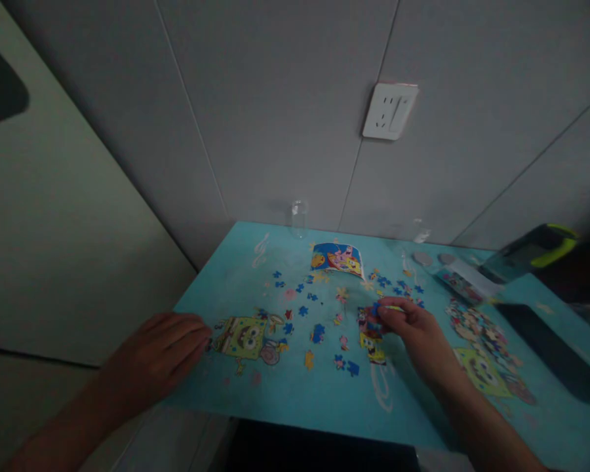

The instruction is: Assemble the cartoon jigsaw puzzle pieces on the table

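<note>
Sm. blue puzzle pc [375,309], in R hand [409,322], multicol. strip [372,346] beside

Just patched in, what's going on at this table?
A person is handling jigsaw pieces. The right hand pinches what looks like a blue piece by the upper end of a partly joined section. The left hand is at the left edge of the table, with nothing visible in it. Loose pieces lie scattered between the hands.
</note>
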A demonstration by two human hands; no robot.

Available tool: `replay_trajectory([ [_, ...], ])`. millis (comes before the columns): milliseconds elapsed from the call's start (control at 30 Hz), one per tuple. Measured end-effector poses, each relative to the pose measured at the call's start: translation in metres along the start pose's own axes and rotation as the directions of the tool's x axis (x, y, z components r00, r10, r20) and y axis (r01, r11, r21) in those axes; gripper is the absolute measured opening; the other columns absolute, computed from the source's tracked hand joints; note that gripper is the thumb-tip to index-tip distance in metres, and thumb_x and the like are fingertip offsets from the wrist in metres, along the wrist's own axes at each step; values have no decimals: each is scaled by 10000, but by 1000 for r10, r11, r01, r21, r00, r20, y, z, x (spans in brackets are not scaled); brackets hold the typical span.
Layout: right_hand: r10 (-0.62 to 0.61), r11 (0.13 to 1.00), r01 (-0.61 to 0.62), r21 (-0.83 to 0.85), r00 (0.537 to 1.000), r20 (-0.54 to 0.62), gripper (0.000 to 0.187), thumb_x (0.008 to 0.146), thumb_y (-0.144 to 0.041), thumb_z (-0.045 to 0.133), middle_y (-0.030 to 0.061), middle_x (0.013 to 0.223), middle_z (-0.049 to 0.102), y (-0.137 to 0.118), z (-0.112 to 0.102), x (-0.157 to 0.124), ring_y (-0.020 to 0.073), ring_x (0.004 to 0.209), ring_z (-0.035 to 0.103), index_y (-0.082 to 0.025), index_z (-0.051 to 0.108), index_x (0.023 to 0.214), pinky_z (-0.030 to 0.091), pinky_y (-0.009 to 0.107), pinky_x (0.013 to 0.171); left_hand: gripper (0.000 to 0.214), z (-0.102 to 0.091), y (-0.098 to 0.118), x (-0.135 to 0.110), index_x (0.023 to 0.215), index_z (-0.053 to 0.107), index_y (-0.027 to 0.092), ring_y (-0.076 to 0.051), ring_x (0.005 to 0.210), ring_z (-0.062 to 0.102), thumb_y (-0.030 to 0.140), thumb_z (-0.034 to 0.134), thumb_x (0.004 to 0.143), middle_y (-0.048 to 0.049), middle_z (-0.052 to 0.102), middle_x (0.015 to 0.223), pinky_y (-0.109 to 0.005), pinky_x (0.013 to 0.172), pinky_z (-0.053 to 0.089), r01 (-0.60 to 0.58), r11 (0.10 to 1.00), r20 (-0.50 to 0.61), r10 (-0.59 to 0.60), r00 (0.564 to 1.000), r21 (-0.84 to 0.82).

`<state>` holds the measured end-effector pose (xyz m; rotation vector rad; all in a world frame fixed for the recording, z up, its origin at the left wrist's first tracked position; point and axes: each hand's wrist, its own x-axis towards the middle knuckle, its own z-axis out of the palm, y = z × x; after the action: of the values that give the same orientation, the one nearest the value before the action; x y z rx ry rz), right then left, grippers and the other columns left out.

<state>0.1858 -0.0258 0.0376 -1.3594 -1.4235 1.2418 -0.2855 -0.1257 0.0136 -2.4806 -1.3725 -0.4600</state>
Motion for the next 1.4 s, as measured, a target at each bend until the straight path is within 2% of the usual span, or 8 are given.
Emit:
replay_trajectory([
  [233, -26, 1000, 24, 13, 989, 145, 334, 851, -486, 710, 37, 786, 732, -9, 32, 6, 149, 607, 618, -196, 651, 1007, 503, 281, 574, 294, 43, 10, 32, 1240, 651, 215, -279, 1144, 619, 307, 511, 999, -104, 654, 1258, -504, 1012, 503, 195, 981, -27, -195, 980, -8],
  [400, -247, 928, 306, -213, 933, 261, 217, 908, -424, 639, 67, 1025, 748, -29, 54, 15, 207, 892, 682, -228, 712, 965, 551, 339, 759, 305, 59, 19, 39, 1256, 647, 209, -273, 1158, 613, 292, 495, 1005, -120, 636, 1279, -502, 1010, 522, 263, 961, -60, -269, 961, -87],
  [600, -193, 898, 336, -283, 881, 432, 180, 881, -379, 655, 14, 800, 707, -33, 85, 59, 161, 699, 627, -212, 720, 886, 506, 289, 637, 297, 62, 26, 37, 1249, 655, 217, -264, 1154, 627, 281, 497, 1005, -112, 653, 1260, -495, 1016, 534, 248, 959, -59, -258, 964, -135],
  [733, -202, 880, 363, -306, 870, 450, 156, 875, -326, 644, 18, 775, 701, -21, 111, 83, 163, 686, 620, -192, 722, 880, 485, 285, 619, 283, 59, 27, 36, 1230, 668, 224, -266, 1184, 617, 254, 510, 997, -97, 661, 1265, -500, 1036, 531, 239, 961, -39, -246, 968, -138],
  [967, -165, 825, 387, -411, 862, 480, 126, 847, -247, 652, 29, 841, 761, -11, 134, 86, 176, 716, 658, -196, 759, 890, 499, 301, 651, 308, 62, 30, 32, 1264, 662, 200, -290, 1219, 608, 237, 511, 997, -90, 681, 1282, -549, 1022, 541, 195, 969, -27, -201, 979, -154],
  [1167, -154, 754, 493, -434, 775, 613, 205, 899, -235, 598, 7, 855, 776, -24, 145, 98, 178, 723, 686, -230, 787, 978, 512, 302, 668, 311, 64, 34, 31, 1264, 664, 200, -289, 1213, 618, 246, 499, 1005, -73, 693, 1279, -526, 999, 559, 178, 970, -53, -189, 981, -166],
  [1267, -169, 621, 504, -601, 834, 525, 223, 934, -267, 574, 28, 871, 777, -34, 157, 120, 183, 749, 697, -222, 778, 1009, 507, 298, 699, 293, 61, 34, 32, 1234, 677, 196, -282, 1192, 628, 243, 509, 1000, -73, 703, 1255, -512, 986, 561, 171, 970, -70, -185, 980, -172],
  [1400, -141, 564, 485, -668, 854, 500, 220, 830, -367, 747, 75, 911, 761, -37, 177, 150, 224, 838, 697, -189, 767, 957, 488, 303, 733, 273, 59, 34, 33, 1210, 683, 178, -270, 1198, 617, 219, 520, 994, -75, 703, 1243, -494, 1004, 542, 172, 971, -61, -184, 981, -167],
])
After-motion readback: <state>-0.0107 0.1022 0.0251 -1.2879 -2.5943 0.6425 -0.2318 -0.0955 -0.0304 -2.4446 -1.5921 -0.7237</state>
